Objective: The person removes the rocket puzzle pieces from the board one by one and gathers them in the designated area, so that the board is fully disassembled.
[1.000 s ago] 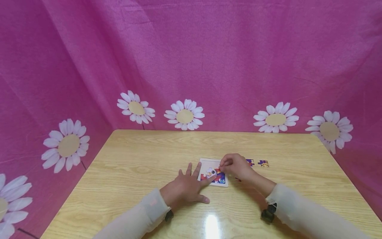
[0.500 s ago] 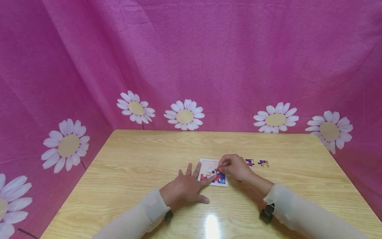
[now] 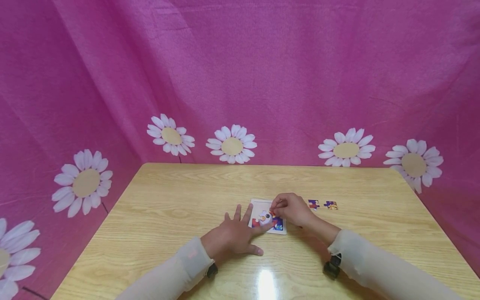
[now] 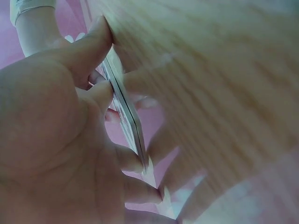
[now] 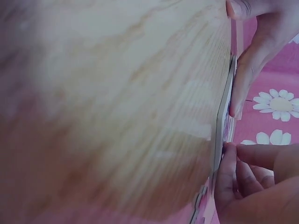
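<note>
A small puzzle board [image 3: 256,204] with a pale rim lies flat on the table, partly filled with colourful pieces. My left hand [image 3: 237,235] rests spread at its left side, the index finger lying across the pieces. At the upper right part of the board, my right hand [image 3: 294,209] pinches a small reddish piece [image 3: 272,213] between thumb and index finger, mostly covered by the fingertips. In the left wrist view the board [image 4: 125,105] appears edge-on beyond my left hand [image 4: 51,126]. The right wrist view has my right hand [image 5: 261,182] touching down at the board's face [image 5: 219,126].
Two loose puzzle pieces lie on the wooden table [image 3: 168,200] right of the board, one [image 3: 314,204] beside my right hand and one [image 3: 331,205] farther right. Part of another shows under the right wrist. A pink curtain [image 3: 262,83] with daisies hangs behind the table.
My right hand has shifted slightly left over the board with the pinched piece, uncovering more of the nearer loose piece. The left index finger reaches slightly farther right; the rest of that hand stays put.
</note>
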Demonstrator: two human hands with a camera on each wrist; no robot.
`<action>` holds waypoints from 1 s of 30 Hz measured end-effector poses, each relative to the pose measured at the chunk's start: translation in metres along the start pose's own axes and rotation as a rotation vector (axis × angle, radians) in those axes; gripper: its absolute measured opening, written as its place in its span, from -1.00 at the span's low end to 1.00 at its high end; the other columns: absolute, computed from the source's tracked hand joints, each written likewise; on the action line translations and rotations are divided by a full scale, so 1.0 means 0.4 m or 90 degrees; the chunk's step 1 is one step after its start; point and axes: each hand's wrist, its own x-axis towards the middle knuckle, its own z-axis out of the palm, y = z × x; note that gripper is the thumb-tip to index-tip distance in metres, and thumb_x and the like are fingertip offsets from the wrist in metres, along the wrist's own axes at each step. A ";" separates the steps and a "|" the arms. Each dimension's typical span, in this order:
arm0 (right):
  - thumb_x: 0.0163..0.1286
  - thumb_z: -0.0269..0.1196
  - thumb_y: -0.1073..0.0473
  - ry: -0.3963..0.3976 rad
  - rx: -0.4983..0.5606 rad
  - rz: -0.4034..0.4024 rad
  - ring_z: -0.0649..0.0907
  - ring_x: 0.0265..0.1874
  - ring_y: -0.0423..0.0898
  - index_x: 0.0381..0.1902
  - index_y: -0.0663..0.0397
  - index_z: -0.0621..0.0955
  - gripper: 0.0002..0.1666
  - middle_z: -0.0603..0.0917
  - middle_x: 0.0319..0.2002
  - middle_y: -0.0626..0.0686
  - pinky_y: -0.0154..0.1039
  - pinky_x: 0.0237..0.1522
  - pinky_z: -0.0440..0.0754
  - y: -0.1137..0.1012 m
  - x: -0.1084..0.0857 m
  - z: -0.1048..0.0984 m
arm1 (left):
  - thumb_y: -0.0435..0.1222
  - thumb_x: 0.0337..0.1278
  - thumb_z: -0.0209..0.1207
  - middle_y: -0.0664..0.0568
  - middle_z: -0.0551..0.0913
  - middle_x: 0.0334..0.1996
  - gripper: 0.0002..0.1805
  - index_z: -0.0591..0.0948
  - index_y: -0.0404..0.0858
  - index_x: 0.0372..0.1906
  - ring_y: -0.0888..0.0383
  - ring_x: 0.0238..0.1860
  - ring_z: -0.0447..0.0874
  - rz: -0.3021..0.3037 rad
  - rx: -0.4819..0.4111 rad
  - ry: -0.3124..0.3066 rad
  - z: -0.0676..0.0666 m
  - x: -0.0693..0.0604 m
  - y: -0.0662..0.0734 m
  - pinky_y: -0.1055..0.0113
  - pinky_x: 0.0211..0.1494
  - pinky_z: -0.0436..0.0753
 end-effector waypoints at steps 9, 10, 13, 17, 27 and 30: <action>0.31 0.30 0.52 -0.011 0.032 0.038 0.74 -0.28 -0.09 -0.34 0.23 0.66 -0.87 0.81 -0.28 0.09 -0.22 -0.21 0.72 -0.005 0.010 0.000 | 0.46 0.17 0.08 -0.22 -0.24 0.68 -0.12 -0.06 0.65 0.54 -0.45 0.60 -0.15 -0.003 0.008 -0.006 -0.005 -0.003 0.003 -0.49 0.43 0.16; 0.32 0.30 0.51 -0.014 0.039 0.047 0.74 -0.28 -0.09 -0.34 0.23 0.65 -0.87 0.81 -0.28 0.10 -0.22 -0.21 0.71 -0.005 0.012 -0.001 | 0.46 0.17 0.08 -0.23 -0.24 0.68 -0.12 -0.06 0.65 0.54 -0.45 0.60 -0.14 -0.002 0.009 -0.006 -0.004 -0.003 0.003 -0.49 0.43 0.16; 0.34 0.30 0.50 -0.020 0.054 0.072 0.72 -0.30 -0.10 -0.32 0.23 0.64 -0.88 0.82 -0.27 0.10 -0.24 -0.24 0.71 -0.005 0.017 -0.003 | 0.46 0.17 0.07 -0.24 -0.23 0.67 -0.11 -0.08 0.66 0.54 -0.46 0.60 -0.13 0.001 0.010 -0.004 -0.003 -0.001 0.003 -0.50 0.42 0.17; 0.35 0.31 0.49 -0.025 0.079 0.093 0.71 -0.32 -0.10 -0.32 0.25 0.63 -0.90 0.82 -0.25 0.13 -0.24 -0.27 0.72 -0.007 0.021 -0.007 | 0.45 0.18 0.07 -0.24 -0.22 0.68 -0.12 -0.09 0.67 0.53 -0.47 0.59 -0.13 0.003 0.007 -0.002 -0.002 -0.001 0.002 -0.51 0.41 0.17; 0.34 0.34 0.46 -0.028 0.091 0.096 0.71 -0.31 -0.12 -0.31 0.25 0.62 -0.90 0.82 -0.24 0.14 -0.22 -0.27 0.72 -0.013 0.021 -0.009 | 0.43 0.19 0.09 -0.23 -0.21 0.68 -0.11 -0.08 0.66 0.54 -0.47 0.59 -0.14 0.006 0.002 0.001 -0.005 -0.006 0.004 -0.52 0.41 0.16; 0.33 0.35 0.47 -0.025 0.093 0.089 0.71 -0.32 -0.13 -0.32 0.25 0.61 -0.89 0.82 -0.25 0.14 -0.21 -0.27 0.72 -0.012 0.021 -0.009 | 0.42 0.20 0.10 -0.24 -0.20 0.67 -0.11 -0.08 0.65 0.54 -0.47 0.59 -0.13 0.006 0.004 0.004 -0.005 -0.008 0.004 -0.52 0.40 0.17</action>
